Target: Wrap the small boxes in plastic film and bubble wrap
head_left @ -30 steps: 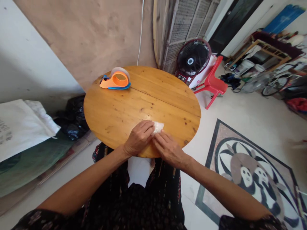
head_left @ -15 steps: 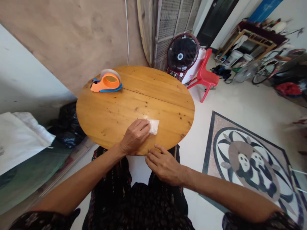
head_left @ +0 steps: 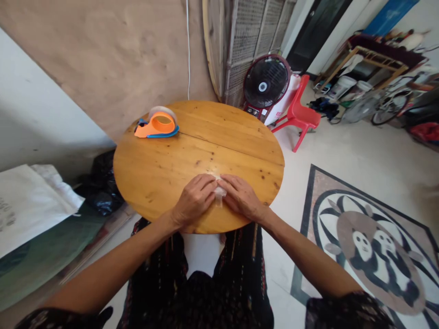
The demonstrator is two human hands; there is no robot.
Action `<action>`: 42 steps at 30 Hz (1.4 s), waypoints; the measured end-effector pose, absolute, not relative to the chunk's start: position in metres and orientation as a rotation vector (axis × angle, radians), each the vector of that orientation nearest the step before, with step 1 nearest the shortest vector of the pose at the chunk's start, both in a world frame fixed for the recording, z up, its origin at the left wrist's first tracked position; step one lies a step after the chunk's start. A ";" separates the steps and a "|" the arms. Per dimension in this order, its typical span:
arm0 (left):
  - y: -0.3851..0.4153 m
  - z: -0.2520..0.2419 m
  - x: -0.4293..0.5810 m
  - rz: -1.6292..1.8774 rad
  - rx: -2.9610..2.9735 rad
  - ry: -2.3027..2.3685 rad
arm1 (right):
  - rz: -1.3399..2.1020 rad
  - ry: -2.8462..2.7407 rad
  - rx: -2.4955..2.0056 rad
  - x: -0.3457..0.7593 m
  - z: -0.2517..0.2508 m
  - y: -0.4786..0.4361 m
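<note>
A small white wrapped packet (head_left: 220, 189) lies on the round wooden table (head_left: 164, 169), mostly covered by my fingers. A short strip of clear tape (head_left: 219, 201) sticks out from its near side. My left hand (head_left: 196, 196) holds the packet from the left, fingers curled against it. From the right, my right hand (head_left: 242, 196) is closed on it too, the two hands' fingertips almost meeting over its top. An orange and blue tape dispenser (head_left: 156, 125) with a roll of tape stands at the table's far left, away from both hands.
Behind the table stand a dark round fan (head_left: 266, 82) and a red plastic chair (head_left: 300, 112). To the left lie a white sack (head_left: 30, 210) and black plastic bags (head_left: 103, 183). A panda floor design (head_left: 373, 242) is at the right.
My right hand has moved up from the table's near edge to the packet and closed on it. My left hand stays at the packet. The view has shifted slightly.
</note>
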State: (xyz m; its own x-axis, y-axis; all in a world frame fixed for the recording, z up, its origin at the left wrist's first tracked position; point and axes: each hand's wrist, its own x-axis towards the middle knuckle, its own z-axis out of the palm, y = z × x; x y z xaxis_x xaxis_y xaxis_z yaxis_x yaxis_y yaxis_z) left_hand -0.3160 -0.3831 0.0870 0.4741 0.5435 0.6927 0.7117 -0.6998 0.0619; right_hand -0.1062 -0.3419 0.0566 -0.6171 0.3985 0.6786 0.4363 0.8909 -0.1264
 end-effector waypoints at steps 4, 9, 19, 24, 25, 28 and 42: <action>-0.343 0.103 -0.317 -1.247 -2.612 -1.451 | 0.338 -2.353 -0.660 -0.103 0.083 -0.304; -0.289 0.117 -0.314 -1.438 -2.634 -1.853 | 0.735 -2.319 -0.698 -0.110 0.102 -0.259; -0.307 0.118 -0.319 -1.884 -2.673 -2.122 | 0.697 -2.146 -0.796 -0.124 0.087 -0.276; -0.330 0.114 -0.325 -2.031 -2.843 -2.144 | 1.029 -2.103 -0.818 -0.123 0.091 -0.281; -0.333 0.112 -0.325 -2.027 -2.836 -2.148 | 0.995 -2.110 -0.840 -0.124 0.090 -0.284; -0.335 0.109 -0.323 -2.038 -2.779 -2.209 | 0.727 -2.144 -0.942 -0.128 0.087 -0.290; -0.324 0.103 -0.313 -2.264 -2.683 -2.282 | 1.293 -1.868 -0.821 -0.109 0.095 -0.256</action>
